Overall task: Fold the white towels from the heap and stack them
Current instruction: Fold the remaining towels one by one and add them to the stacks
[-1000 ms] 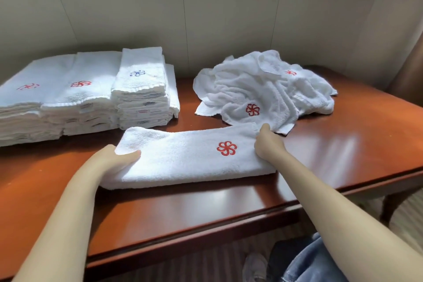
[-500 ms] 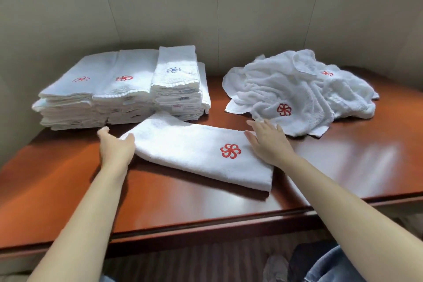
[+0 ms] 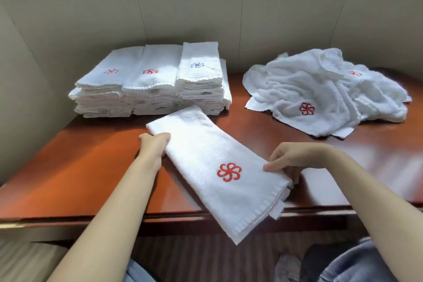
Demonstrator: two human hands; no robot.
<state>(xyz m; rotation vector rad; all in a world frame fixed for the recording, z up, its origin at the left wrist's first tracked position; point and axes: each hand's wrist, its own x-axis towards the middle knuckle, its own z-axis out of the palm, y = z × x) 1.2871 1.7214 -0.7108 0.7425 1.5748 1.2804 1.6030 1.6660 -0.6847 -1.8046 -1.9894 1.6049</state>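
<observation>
Nearest, blue jeans (image 3: 357, 263) show at the lower right, below the near edge of the wooden bench (image 3: 80, 167). A folded white towel (image 3: 201, 151) lies slantwise between the two hands. Its near corner reaches out past the bench's near edge, and its far end points at the stacks. A red pinwheel emblem (image 3: 229, 172) faces up on it, just left of the right hand (image 3: 295, 159). That hand pinches the towel's right edge, with the thumb on top and the fingers (image 3: 294, 177) curled under the cloth. The left hand (image 3: 153, 146) grips the towel's left edge near its far end, its fingers closed on the cloth. Whether the far end rests on the bench cannot be told.

Farther back on the left, three stacks of folded towels (image 3: 148, 84) stand side by side against the wall. The right stack is topped by a blue emblem, the other two by red ones. Far right, well apart from the stacks, sits the heap of unfolded towels (image 3: 320, 89).
</observation>
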